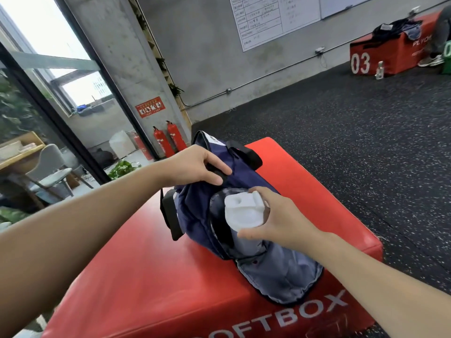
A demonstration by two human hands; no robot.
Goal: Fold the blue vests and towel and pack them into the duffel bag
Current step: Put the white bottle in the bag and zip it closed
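A navy duffel bag (195,211) lies on a red soft box (151,284), its end flap folded open toward me and showing grey lining. My left hand (195,167) holds the bag's black strap on top, thumb and fingers curled round it. My right hand (280,220) grips a white plastic bottle (244,212) by its cap end; the bottle's lower body sits inside the bag's opening. No blue vests or towel show near the bag.
Black speckled rubber floor (353,142) surrounds the box. A second red box (380,54) marked 03 stands far right with dark clothes (395,29) heaped on it and a small bottle (379,70) in front. Red fire extinguishers (168,141) stand by the wall.
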